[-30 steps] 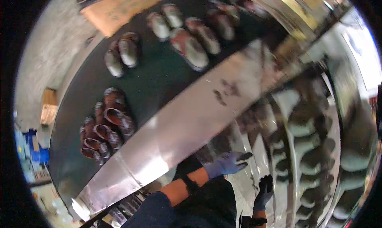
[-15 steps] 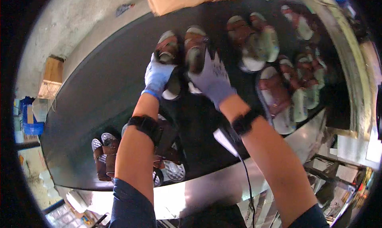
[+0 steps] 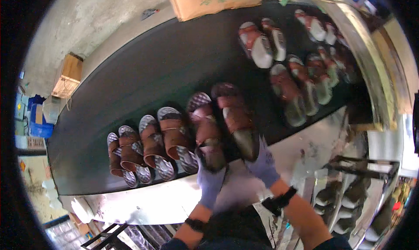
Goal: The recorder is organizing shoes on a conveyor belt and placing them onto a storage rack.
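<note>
At the near edge of a black, belt-like surface (image 3: 144,66), my left hand (image 3: 211,180), in a light glove, is closed on the heel end of a reddish-brown strapped sandal (image 3: 206,128). Beside it my gloved right hand (image 3: 263,165) grips the heel end of a matching sandal (image 3: 235,112). Both lie toe away from me, side by side, slightly blurred. Just left of them stand several brown sandals in a row, the nearest one (image 3: 174,132) showing a patterned silvery insole. My fingertips are partly hidden at the heels.
To the right lie several more reddish-brown sandals (image 3: 286,90) with pale heel parts. A cardboard box (image 3: 214,3) sits at the far edge. Wooden beams (image 3: 362,45) run along the right. Below right is a black metal rack (image 3: 364,162) holding grey foot-shaped forms.
Both hands have drawn back from the far middle to the near edge. A sandal pair now lies under them there, and the far middle spot is bare. The brown row shows fully.
</note>
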Available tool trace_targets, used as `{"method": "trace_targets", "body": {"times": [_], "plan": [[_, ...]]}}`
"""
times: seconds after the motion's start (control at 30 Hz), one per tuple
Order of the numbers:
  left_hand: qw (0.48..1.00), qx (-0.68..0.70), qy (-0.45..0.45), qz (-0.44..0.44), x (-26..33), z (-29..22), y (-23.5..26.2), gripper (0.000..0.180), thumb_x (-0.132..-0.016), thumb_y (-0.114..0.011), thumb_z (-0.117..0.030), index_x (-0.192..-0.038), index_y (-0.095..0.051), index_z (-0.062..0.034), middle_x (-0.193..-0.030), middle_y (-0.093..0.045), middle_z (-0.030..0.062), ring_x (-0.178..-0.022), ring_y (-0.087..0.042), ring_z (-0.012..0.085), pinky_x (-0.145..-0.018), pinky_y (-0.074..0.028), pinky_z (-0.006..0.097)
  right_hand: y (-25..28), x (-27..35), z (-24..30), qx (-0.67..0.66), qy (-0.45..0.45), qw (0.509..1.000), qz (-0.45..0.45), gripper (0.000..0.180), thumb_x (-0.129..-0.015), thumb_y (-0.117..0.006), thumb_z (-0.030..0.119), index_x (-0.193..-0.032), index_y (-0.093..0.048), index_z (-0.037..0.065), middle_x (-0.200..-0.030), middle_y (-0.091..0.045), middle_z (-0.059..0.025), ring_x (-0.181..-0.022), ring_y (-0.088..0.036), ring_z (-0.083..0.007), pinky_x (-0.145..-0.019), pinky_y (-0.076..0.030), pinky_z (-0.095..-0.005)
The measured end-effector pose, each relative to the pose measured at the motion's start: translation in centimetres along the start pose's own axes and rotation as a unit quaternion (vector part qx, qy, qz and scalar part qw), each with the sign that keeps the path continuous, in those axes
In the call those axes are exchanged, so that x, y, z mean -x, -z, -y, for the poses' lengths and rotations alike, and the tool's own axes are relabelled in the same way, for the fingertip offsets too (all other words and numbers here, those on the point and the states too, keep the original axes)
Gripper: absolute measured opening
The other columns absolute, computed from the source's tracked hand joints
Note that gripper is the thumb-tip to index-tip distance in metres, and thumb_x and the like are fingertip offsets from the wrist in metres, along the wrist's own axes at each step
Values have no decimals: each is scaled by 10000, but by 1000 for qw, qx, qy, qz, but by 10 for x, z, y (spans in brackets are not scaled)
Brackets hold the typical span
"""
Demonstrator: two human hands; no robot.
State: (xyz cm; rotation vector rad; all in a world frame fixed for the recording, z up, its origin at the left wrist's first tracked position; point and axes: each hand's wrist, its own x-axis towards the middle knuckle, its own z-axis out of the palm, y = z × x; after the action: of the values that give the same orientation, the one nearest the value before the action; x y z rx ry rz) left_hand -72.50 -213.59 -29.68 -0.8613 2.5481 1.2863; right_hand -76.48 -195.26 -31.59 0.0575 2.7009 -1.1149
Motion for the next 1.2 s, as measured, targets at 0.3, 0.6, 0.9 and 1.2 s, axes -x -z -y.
{"method": "trace_targets", "body": {"times": [0.3,0.6,0.9,1.2], "plan": [[881,173,115,425,261,80,-54,558,-696,-758,-153,-1187,-520,-35,-1036,-620,95,-950,-596,199,-793,-507,317,13,389,-159,-632,-359,687,14,469,-746,-704,168,-1158,-534,24,-1097,-596,-110,-988,-578,-227,-835,-492,-352],[545,128,225,798,456,174,-288,431,-805,-647,-132,-1188,-509,10,-1114,-590,110,-973,-587,198,-849,-506,345,-18,681,-254,-502,-343,627,-487,379,-837,-579,152,-1182,-524,2,-1140,-570,-107,-1016,-554,-221,-894,-449,-323],[625,-2,-244,742,600,115,-441,315,-713,-721,-211,-950,-641,-19,-881,-674,142,-757,-651,224,-699,-498,345,26,799,-447,-36,-471,777,-417,302,-864,-556,162,-1122,-555,6,-1137,-545,-84,-1008,-522,-181,-827,-480,-308],[804,60,-307,505,273,-31,-282,435,-805,-604,-102,-1218,-507,-9,-1171,-573,172,-1101,-542,251,-958,-406,358,19,509,-271,-504,-359,660,-426,455,-854,-569,151,-1279,-472,24,-1188,-571,-109,-960,-603,-205,-797,-480,-299]]}}
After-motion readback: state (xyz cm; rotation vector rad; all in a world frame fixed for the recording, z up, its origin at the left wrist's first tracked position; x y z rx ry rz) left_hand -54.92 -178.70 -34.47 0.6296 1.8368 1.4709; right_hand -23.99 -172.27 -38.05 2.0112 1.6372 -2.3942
